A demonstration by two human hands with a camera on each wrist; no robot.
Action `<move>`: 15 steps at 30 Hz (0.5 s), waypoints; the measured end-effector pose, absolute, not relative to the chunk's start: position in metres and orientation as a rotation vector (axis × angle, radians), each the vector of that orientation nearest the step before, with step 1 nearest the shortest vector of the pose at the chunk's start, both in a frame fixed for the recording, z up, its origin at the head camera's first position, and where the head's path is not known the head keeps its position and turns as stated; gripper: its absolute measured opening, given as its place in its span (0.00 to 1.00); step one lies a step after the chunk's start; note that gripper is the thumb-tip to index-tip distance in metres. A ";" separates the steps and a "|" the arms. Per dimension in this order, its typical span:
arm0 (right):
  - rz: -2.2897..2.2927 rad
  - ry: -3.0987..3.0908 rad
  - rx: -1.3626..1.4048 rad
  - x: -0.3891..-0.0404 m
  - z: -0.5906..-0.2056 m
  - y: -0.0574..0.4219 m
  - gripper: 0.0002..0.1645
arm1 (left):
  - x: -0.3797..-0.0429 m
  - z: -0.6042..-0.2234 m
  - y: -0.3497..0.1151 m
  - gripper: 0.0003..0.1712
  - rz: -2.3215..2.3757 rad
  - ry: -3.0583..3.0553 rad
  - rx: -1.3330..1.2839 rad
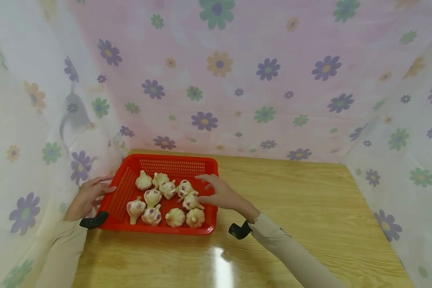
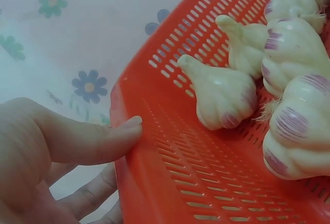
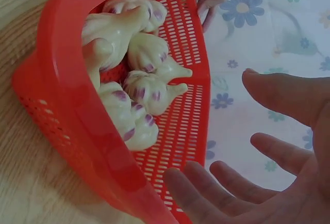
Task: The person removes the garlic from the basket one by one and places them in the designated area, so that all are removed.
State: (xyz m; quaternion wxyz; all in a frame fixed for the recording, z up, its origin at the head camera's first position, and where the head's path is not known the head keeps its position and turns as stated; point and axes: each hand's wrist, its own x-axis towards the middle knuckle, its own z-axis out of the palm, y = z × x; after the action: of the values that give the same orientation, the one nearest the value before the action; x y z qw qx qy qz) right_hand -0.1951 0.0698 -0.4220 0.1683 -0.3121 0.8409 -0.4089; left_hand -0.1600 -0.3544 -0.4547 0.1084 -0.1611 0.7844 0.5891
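A red plastic basket (image 1: pixel 155 229) with slotted walls stands at the left of the table, holding several garlic bulbs (image 1: pixel 175 217), pale with purple streaks. My left hand (image 1: pixel 88 197) grips its left rim; in the left wrist view the thumb (image 2: pixel 111 139) lies over the edge while the other fingers pass behind the outer wall. Over the basket's right side is my right hand (image 1: pixel 223 195), fingers spread and slightly bent, near a garlic bulb (image 1: pixel 192 201). In the right wrist view that hand (image 3: pixel 278 182) has nothing between thumb and fingers.
The wood-grain table (image 1: pixel 291 208) extends to the right of the basket. Flowered cloth (image 1: pixel 237 80) hangs behind and on both sides, close to my left hand. A black wrist device (image 1: pixel 239 230) is on the right arm, another black device (image 1: pixel 95 220) on the left.
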 end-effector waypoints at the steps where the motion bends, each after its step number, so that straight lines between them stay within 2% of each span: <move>1: -1.153 2.384 -0.874 -0.197 -0.423 0.067 0.37 | -0.160 -0.454 -0.354 0.41 1.726 2.316 -0.476; 8: -1.127 2.303 -0.797 -0.205 -0.430 0.051 0.38 | -0.158 -0.448 -0.352 0.38 1.653 2.387 -0.424; 15: -1.074 2.254 -0.695 -0.210 -0.439 0.038 0.40 | -0.157 -0.446 -0.341 0.35 1.808 2.350 -0.479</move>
State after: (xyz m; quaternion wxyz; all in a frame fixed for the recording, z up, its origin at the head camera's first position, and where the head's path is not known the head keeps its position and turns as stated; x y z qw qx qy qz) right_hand -0.2100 0.0379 -0.4393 0.2712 -0.2582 0.8371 -0.3988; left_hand -0.1574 -0.3409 -0.4457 0.0690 -0.1590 0.7806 0.6005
